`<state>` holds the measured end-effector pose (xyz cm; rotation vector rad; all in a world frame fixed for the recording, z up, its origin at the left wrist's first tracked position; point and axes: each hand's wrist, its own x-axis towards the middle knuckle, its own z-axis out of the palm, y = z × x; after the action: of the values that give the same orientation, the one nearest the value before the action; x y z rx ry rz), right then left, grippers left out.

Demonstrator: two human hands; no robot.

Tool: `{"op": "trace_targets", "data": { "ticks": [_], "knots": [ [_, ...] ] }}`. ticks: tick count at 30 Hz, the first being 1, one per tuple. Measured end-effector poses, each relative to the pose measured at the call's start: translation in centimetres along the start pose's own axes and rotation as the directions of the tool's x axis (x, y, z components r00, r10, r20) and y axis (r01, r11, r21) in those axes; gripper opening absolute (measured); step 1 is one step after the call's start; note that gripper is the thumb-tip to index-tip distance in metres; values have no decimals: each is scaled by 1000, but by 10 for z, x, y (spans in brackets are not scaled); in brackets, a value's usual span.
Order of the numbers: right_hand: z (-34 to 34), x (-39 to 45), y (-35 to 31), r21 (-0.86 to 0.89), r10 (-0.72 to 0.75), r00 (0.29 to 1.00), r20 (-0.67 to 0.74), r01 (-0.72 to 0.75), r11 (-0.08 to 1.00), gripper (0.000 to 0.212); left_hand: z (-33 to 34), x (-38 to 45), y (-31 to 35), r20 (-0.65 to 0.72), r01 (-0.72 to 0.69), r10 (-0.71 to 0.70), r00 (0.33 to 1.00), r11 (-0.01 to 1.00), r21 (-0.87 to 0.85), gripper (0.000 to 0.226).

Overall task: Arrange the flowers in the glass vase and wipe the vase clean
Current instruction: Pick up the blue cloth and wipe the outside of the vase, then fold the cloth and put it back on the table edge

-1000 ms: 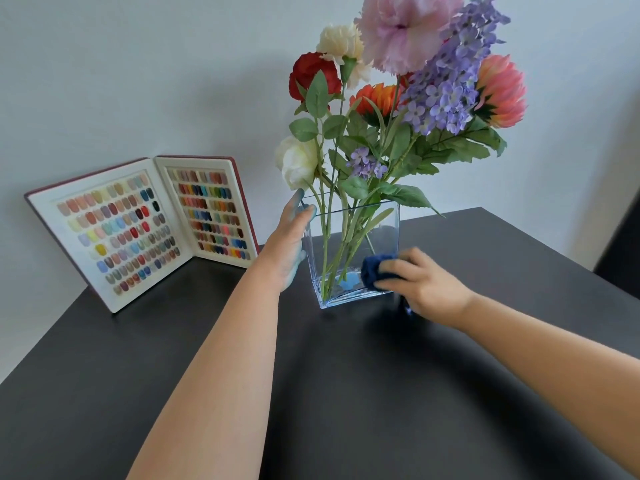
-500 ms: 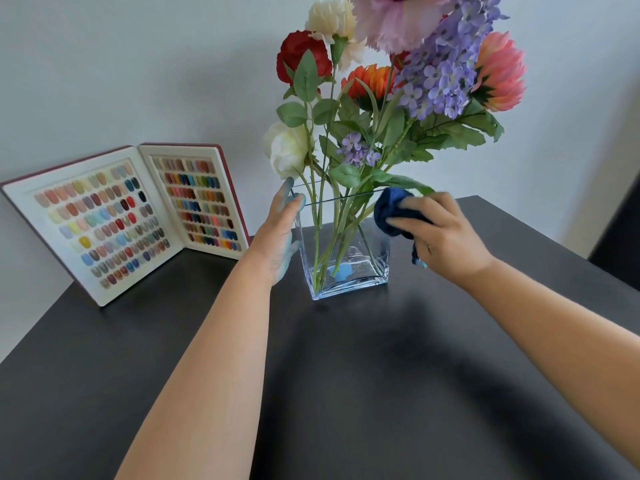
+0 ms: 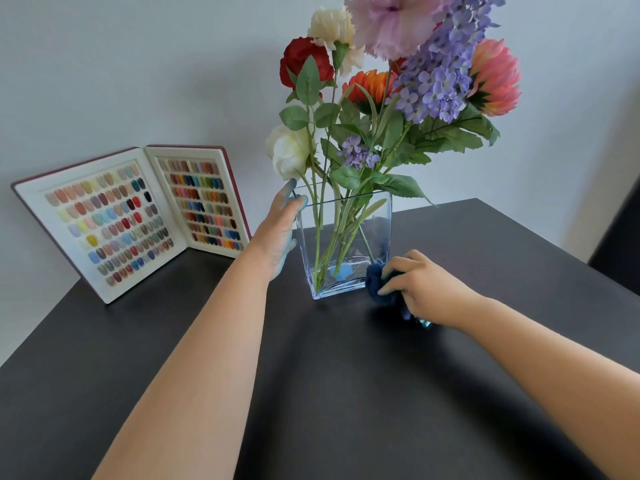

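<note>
A clear square glass vase (image 3: 377,237) stands upright on the dark table. It holds a bunch of flowers (image 3: 391,81) in red, cream, white, pink, orange and purple, with green stems running down to its base. My left hand (image 3: 280,233) lies flat against the vase's left side, fingers reaching up to the rim. My right hand (image 3: 426,289) grips a dark blue cloth (image 3: 375,282) and presses it to the vase's lower right corner, close to the table.
An open book of coloured nail samples (image 3: 135,216) leans against the wall at the back left. The dark table (image 3: 346,393) stretches toward me, its right edge near a dark object (image 3: 620,237) at the far right.
My right hand with the cloth went from the vase's lower front up to the right rim, then down to its lower right corner. My left hand stayed on the left side.
</note>
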<state>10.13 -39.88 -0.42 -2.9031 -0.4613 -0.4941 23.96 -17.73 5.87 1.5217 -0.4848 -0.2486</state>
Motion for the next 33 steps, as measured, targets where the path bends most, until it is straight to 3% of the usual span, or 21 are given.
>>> {"op": "trace_targets", "data": {
  "ticks": [2,3,4,6,7,8,10,12,14,17,19,24,28,30,33],
  "knots": [
    [-9,-1,-11,300,112,990,-84,-82,950,51,-1,-1,4,-33,-11,14,999,994,110,63],
    [-13,-1,-18,467,190,976,-105,-120,876,51,0,-5,4,-70,-32,41,997,991,131,67],
    [-15,0,-25,643,275,957,-91,-155,750,51,1,-10,4,-114,-63,76,991,992,111,68],
    [-16,3,-39,927,390,921,13,-157,340,50,5,-27,-2,-236,-132,119,964,990,-40,62],
    [-15,5,-45,980,414,908,67,-138,144,48,6,-38,-7,-303,-148,107,947,982,-116,56],
    [-12,9,-50,993,422,901,102,-114,4,47,6,-50,-14,-348,-136,69,935,976,-170,48],
    [-5,17,-62,986,431,892,137,-83,-142,48,8,-76,-27,-302,-16,-50,952,977,-214,36],
    [4,26,-77,981,430,890,150,-79,-179,49,13,-99,-35,-141,146,-169,975,976,-162,40],
    [11,33,-94,986,412,902,132,-76,-149,50,15,-116,-39,-75,202,-210,975,975,-94,45],
    [18,39,-119,997,354,932,74,-75,-12,52,4,-134,-34,-133,164,-166,977,986,-27,50],
    [19,44,-133,995,319,945,77,-94,38,52,-9,-147,-29,-183,120,-115,976,993,18,42],
    [14,54,-163,991,171,976,136,-131,-41,38,-34,-180,-20,-328,22,70,942,963,269,34],
    [12,62,-194,992,153,980,123,-128,22,20,-51,-206,-12,-435,12,169,885,923,384,27],
    [12,68,-208,990,179,974,141,-141,-13,14,-59,-220,-8,-467,33,146,872,934,355,30],
    [7,77,-228,989,188,971,146,-144,-24,18,-74,-239,0,-483,46,26,875,990,136,35]
  ]
}}
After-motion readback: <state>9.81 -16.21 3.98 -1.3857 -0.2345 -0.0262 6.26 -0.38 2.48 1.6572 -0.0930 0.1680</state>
